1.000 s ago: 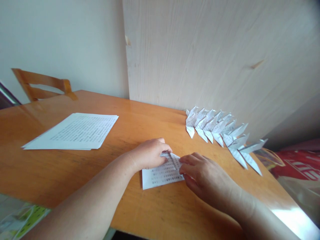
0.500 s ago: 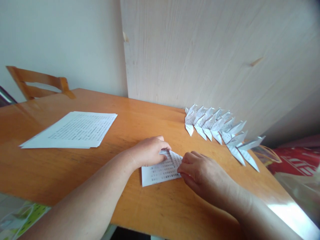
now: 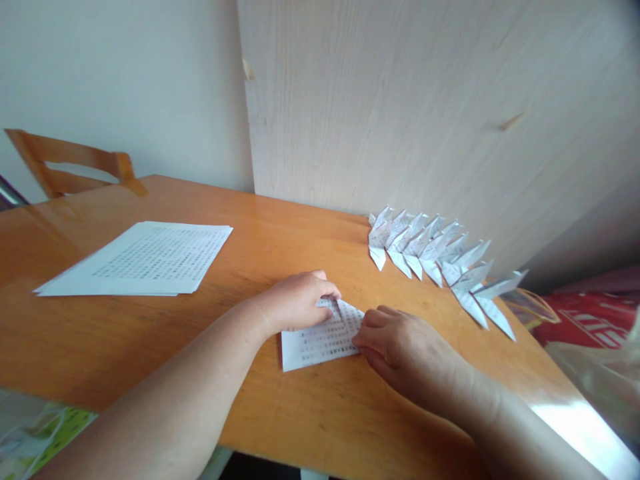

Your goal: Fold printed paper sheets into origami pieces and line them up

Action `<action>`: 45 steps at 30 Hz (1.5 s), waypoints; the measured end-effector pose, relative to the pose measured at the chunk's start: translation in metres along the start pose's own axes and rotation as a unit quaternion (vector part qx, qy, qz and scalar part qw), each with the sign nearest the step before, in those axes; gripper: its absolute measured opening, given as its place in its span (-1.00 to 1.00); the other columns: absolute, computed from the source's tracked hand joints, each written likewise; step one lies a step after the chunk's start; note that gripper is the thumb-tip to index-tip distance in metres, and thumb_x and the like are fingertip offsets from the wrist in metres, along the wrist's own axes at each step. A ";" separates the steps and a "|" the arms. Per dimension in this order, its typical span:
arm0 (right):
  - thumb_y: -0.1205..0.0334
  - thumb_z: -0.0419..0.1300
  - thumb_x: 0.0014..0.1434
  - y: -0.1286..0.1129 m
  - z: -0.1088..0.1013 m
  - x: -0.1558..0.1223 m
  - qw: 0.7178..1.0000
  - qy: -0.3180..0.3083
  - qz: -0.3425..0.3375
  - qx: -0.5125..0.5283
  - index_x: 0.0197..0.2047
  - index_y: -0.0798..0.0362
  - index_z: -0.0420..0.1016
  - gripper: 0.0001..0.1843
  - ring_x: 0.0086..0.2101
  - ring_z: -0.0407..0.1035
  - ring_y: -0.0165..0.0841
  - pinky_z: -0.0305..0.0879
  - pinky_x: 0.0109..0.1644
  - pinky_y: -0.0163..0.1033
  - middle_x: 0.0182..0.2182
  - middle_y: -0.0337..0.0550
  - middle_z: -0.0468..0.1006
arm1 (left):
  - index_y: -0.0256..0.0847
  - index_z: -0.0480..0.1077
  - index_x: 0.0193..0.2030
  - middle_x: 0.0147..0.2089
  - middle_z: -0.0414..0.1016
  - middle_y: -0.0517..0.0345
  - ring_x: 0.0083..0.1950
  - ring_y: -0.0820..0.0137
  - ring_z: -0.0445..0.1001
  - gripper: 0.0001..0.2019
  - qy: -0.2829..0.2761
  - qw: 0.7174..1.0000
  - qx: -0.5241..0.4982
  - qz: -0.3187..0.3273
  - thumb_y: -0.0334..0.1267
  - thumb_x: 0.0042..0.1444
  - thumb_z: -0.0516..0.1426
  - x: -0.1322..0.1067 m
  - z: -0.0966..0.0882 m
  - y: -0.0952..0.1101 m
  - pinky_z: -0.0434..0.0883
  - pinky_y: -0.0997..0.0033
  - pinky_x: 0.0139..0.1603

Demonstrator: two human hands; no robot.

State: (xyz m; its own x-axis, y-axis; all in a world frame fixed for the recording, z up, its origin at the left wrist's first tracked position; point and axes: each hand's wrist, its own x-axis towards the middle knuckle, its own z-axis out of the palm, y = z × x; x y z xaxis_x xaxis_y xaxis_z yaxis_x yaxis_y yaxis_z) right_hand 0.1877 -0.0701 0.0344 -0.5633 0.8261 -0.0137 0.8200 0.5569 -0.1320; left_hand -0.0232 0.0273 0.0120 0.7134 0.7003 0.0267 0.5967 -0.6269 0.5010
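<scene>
A left hand (image 3: 297, 301), thumb and forefinger slightly parted, is steadying a folded sheet (image 3: 317, 347) on a wooden table (image 3: 285, 417) while the right hand (image 3: 400, 343), fingers bunched, is pinching its right edge, layers best kept aligned.

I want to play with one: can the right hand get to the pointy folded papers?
Probably yes: the pointy folded papers sit beyond the right hand with nothing seen blocking between, though it's touching the creased sheet.
</scene>
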 end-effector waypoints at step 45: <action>0.31 -0.04 0.34 0.000 0.017 0.013 0.997 -0.005 0.083 0.007 0.05 0.02 0.39 -0.72 -0.28 0.51 -0.28 0.24 -0.25 -0.23 -0.26 -0.09 0.61 | -0.07 0.54 -0.03 -0.09 0.43 0.11 -0.12 0.32 0.45 -0.73 0.005 1.000 -0.008 -0.007 -0.19 0.13 0.16 -0.001 -0.001 0.001 0.36 0.42 -0.12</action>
State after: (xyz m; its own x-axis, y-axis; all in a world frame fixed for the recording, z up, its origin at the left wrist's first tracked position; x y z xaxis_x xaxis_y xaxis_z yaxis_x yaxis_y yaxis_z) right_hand 0.1787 -0.0613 0.0171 -0.4217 0.9055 -0.0471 0.9002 0.4119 -0.1411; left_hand -0.0237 0.0263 0.0128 0.7011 0.7125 0.0278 0.6007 -0.6111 0.5154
